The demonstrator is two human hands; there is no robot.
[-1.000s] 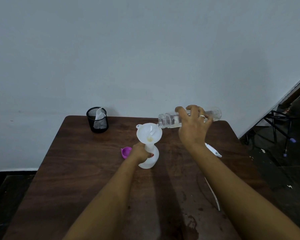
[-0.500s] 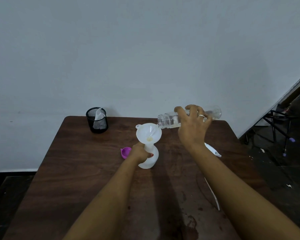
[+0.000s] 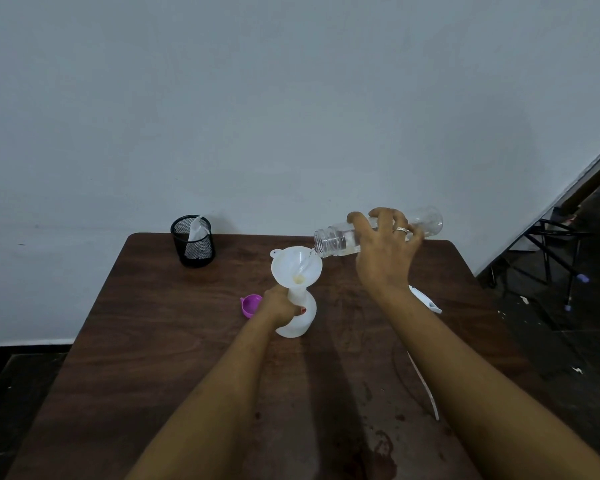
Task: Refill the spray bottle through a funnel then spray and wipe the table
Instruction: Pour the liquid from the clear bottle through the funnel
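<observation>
Little has moved: your right hand (image 3: 383,252) grips the tipped bottle (image 3: 340,241) pouring into the funnel (image 3: 297,268), left hand (image 3: 280,306) clasping the sprayer (image 3: 300,320); keep pouring steadily.

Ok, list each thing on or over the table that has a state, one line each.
clear bottle: uncapped, tipped nearly flat, pouring into the funnel
funnel: seated upright in the spray bottle's neck, liquid pooled at its throat
spray bottle: upright, sprayer head off
sprayer head: lying on the table
purple cap: off, lying loose
mesh cup: upright, something white inside
left hand: holding the spray bottle
right hand: holding the clear bottle
</observation>
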